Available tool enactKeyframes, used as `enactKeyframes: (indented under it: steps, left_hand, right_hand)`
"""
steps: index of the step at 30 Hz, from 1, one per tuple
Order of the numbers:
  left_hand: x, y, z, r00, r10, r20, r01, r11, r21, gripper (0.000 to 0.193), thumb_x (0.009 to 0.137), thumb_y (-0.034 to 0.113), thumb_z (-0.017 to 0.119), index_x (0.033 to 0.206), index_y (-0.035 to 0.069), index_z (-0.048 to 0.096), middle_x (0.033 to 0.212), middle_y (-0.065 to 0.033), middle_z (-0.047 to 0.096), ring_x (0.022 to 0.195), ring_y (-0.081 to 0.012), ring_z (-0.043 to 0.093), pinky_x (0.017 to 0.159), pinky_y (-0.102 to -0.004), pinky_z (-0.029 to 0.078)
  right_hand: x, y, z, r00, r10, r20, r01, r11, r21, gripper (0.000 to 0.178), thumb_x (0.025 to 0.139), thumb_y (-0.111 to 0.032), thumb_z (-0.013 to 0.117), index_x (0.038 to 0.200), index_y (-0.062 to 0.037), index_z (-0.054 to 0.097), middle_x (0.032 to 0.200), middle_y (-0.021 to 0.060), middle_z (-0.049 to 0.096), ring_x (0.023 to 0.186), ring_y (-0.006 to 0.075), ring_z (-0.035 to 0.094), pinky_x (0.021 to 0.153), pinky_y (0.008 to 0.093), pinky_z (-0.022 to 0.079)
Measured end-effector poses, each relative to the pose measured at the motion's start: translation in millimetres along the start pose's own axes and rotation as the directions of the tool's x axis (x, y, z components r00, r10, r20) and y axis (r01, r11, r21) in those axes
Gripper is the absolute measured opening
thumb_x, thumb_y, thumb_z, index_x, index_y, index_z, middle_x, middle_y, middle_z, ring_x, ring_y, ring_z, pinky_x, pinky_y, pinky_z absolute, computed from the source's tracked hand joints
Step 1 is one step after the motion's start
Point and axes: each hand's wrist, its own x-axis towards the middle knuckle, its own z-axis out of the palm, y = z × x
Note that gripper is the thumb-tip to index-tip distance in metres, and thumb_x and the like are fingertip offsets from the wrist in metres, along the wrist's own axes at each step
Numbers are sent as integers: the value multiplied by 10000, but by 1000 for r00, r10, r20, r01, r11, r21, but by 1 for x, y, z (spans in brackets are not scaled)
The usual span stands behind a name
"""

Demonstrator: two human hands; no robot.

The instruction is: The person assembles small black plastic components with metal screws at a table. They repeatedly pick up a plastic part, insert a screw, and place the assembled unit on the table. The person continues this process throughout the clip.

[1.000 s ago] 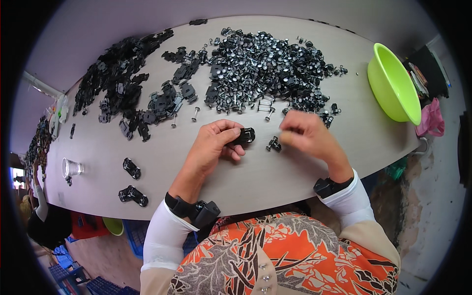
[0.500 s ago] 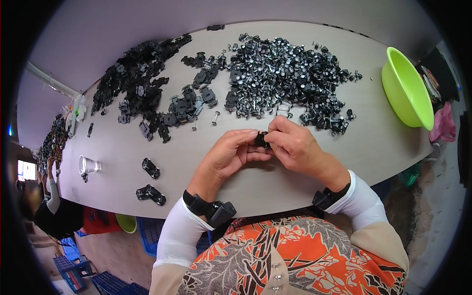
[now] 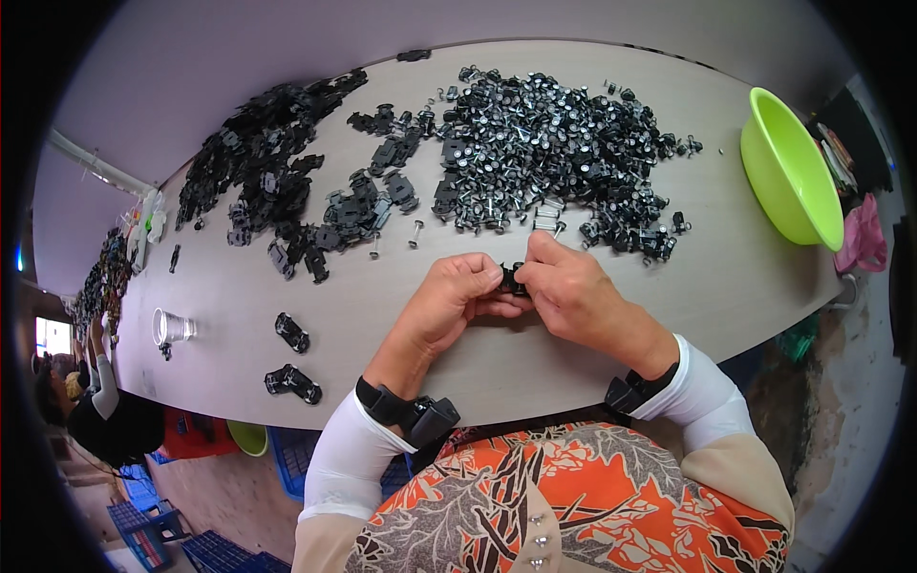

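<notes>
A small black toy car chassis (image 3: 510, 280) is held between my two hands over the near middle of the table. My left hand (image 3: 453, 298) grips its left end between thumb and fingers. The thumb and fingers of my right hand (image 3: 585, 292) pinch its right end; part of the chassis is hidden behind them. Beyond my hands lies a big pile of wheel-and-axle sets (image 3: 544, 143), black wheels on silvery axles. To its left are loose chassis (image 3: 361, 205) and a larger heap of black chassis (image 3: 267, 143). Several chassis with wheels (image 3: 292, 332) lie left of my left hand.
A clear plastic cup (image 3: 174, 327) lies on the left of the table (image 3: 411, 334). A lime-green basin (image 3: 793, 172) stands at the right edge, a pink cloth (image 3: 862, 235) beside it. Another person (image 3: 115, 415) works at the far left. Blue crates (image 3: 291, 458) stand below the table edge.
Both hands have shifted slightly nearer to me, and the chassis between them now sits flatter. My right fingers have moved down along its right end. The parts on the table look unchanged.
</notes>
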Motion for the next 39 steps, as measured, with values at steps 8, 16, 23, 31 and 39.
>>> enactKeyframes:
  steps: [8, 16, 23, 31, 39]
  left_hand:
    - [2, -9, 5, 1000, -4, -9, 4, 1000, -27, 175, 950, 150, 586, 832, 23, 568, 913, -107, 657, 848, -218, 677, 776, -344, 593]
    - [-2, -8, 12, 995, 93, -35, -90, 994, 62, 171, 957, 142, 567, 825, 33, 580, 853, -58, 631, 736, -159, 651, 721, -313, 588]
    - [-11, -15, 16, 979, 139, -152, -104, 970, 220, 179, 857, 133, 716, 877, 21, 578, 778, -74, 644, 614, -118, 606, 548, -248, 507]
    - [-96, 5, -19, 796, 393, -460, -20, 778, 628, 193, 728, 104, 721, 722, 28, 544, 627, -34, 592, 510, -92, 546, 470, -252, 415]
    - [-178, 61, -82, 383, 818, -429, 621, 115, 775, 459, 683, 240, 799, 1016, -22, 623, 948, -176, 644, 852, -273, 627, 738, -376, 490]
  right_hand:
    - [1, -4, -4, 998, 24, 51, -26, 999, 28, 131, 712, 101, 580, 795, 0, 592, 796, 121, 498, 631, 306, 563, 535, 388, 455]
    - [5, -9, -4, 999, 22, 46, -25, 999, 47, 196, 706, 54, 606, 871, -25, 534, 838, 128, 483, 680, 328, 562, 563, 436, 466]
    - [3, -14, 7, 997, -30, 75, 13, 977, 215, 454, 712, 72, 601, 1145, -54, 546, 909, 121, 530, 729, 327, 595, 603, 405, 493]
    - [3, 1, -2, 992, 122, -11, -111, 936, 333, 225, 757, 89, 620, 961, 0, 591, 891, 61, 587, 604, 129, 533, 510, 255, 410]
    - [3, 9, 0, 997, 67, -37, -55, 965, 257, 131, 772, 103, 595, 876, 23, 597, 774, 73, 560, 574, 159, 532, 509, 275, 414]
